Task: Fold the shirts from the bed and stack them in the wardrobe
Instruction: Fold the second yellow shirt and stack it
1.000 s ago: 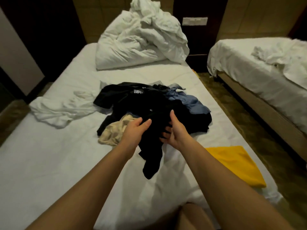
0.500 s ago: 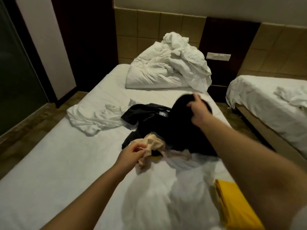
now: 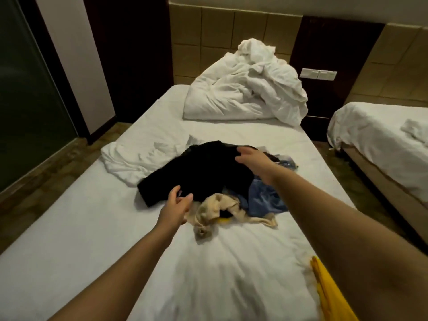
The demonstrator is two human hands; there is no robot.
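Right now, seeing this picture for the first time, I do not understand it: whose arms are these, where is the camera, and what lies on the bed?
There is no machine here. A person wears a camera on the head, so you look forward and down along their own bare arms. Before them is a bed. On it lies a pile of clothes: a black shirt on top, with a beige garment and a blue garment at its near side. A crumpled duvet lies at the far end. The left hand reaches the shirt's near edge, the right hand its far edge. Both look open; nothing seems gripped yet.
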